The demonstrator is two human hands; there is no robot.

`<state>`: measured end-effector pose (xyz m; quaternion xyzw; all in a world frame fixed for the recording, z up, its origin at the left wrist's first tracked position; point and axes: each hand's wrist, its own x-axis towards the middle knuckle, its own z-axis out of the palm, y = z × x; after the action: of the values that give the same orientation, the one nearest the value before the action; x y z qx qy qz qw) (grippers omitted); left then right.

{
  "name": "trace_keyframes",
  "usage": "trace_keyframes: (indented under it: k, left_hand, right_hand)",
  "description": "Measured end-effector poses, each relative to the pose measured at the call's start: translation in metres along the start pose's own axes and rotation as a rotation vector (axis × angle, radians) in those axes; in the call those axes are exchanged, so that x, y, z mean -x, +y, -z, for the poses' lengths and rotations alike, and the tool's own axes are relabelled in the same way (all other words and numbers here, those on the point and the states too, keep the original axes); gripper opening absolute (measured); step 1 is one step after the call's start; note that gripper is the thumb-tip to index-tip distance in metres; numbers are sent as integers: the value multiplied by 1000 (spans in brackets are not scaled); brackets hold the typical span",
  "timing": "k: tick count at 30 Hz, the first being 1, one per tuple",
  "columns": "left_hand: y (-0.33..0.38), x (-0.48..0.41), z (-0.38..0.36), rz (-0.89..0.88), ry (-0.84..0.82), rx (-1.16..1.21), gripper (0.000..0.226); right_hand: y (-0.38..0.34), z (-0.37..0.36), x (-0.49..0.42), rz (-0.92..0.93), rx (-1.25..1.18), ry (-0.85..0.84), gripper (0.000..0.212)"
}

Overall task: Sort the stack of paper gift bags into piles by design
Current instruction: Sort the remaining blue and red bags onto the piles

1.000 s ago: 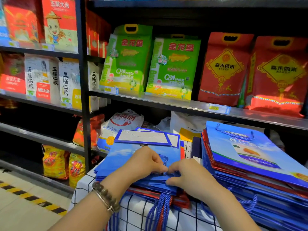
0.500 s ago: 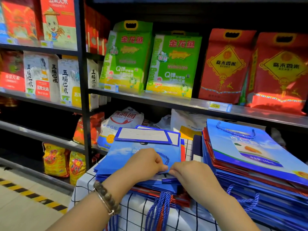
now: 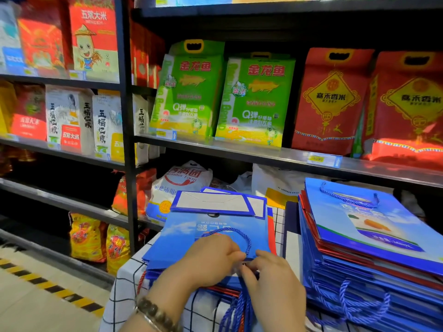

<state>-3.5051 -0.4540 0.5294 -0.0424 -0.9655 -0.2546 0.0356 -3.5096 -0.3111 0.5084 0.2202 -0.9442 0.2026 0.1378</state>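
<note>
**Hands drawn back on the top bag, handle loop uncovered**

Since the earlier frame both hands have slid back toward the person along the near pile (image 3: 153, 267). More of the top bag's rope handle (image 3: 248, 238) now lies bare as a loop past the left knuckles.

Left hand (image 3: 211, 259): on the near pile's front edge, fingers curled, thumb and fingertips pinching the top bag (image 3: 187, 238) where the handle starts. Beaded bracelet (image 3: 155, 315) on that wrist.

Right hand (image 3: 273, 283): just right of the left one, fingertips nearly touching it. Its fingers are curled and its thumb and forefinger nip the same front edge. The exact grip point is hidden behind the fingers.

The top bag is blue, lies flat on the near pile, and its folded white base with a blue border faces away from the person. Under it are more blue bags, with red edges showing low in the pile. Blue and red cords (image 3: 237, 310) hang off the pile's front over the table (image 3: 124, 295), which has a white checked cloth.

Right of the near pile and not touching it is a second pile (image 3: 359, 267). It is taller and mixes blue and red, with a blue bag on top.

Behind the near pile is a shelf (image 3: 263, 152) with green rice bags (image 3: 189, 92) and red rice bags (image 3: 330, 101). Left of the pile and lower down is the floor (image 3: 48, 307), with yellow-black tape.
</note>
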Motion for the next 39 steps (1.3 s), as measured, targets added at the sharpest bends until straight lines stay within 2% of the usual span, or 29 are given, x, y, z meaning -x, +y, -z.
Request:
trace_keyframes:
  k: [4, 6, 9, 12, 16, 18, 23, 25, 26, 29, 31, 34, 37, 39]
  left_hand:
    - [-6, 3, -8, 30, -42, 306, 39]
    - [-6, 3, -7, 44, -66, 374, 44]
    - [-6, 5, -6, 39, -61, 393, 46]
    - [-8, 5, -5, 57, -55, 439, 40]
    - [-1, -2, -8, 114, -19, 256, 28]
    - [3, -6, -9, 180, 14, 192, 32]
    - [-1, -12, -13, 305, 109, 346, 44]
    - [-3, -11, -15, 304, 153, 344, 46]
    - [-3, -10, -16, 297, 182, 360, 46]
    - [2, 2, -13, 236, 348, 549, 34]
    - [11, 18, -6, 147, 596, 697, 24]
    - [10, 43, 15, 16, 955, 762, 21]
    - [-15, 54, 32, 9, 1071, 811, 21]
    - [-34, 52, 38, 81, 1076, 988, 34]
  right_hand:
    - [-2, -9, -3, -37, 34, -12, 22]
    - [0, -10, -3, -49, 32, -3, 20]
    - [4, -7, -2, -33, -40, 15, 19]
    - [9, -2, 6, -5, -178, -28, 32]
    - [16, -4, 14, -39, -271, -28, 32]
    - [16, -4, 16, -29, -276, -49, 33]
    - [16, 3, 20, 5, -316, -36, 30]
    - [19, 1, 19, 41, -322, -28, 47]
    - [20, -3, 19, 93, -259, -17, 54]
    - [32, -21, 20, 280, -83, 201, 38]
    - [38, -32, 21, 349, -38, 317, 27]
    - [38, -31, 17, 430, -77, 487, 36]
    - [33, -17, 12, 422, -160, 563, 34]
    - [26, -6, 11, 381, -228, 607, 36]
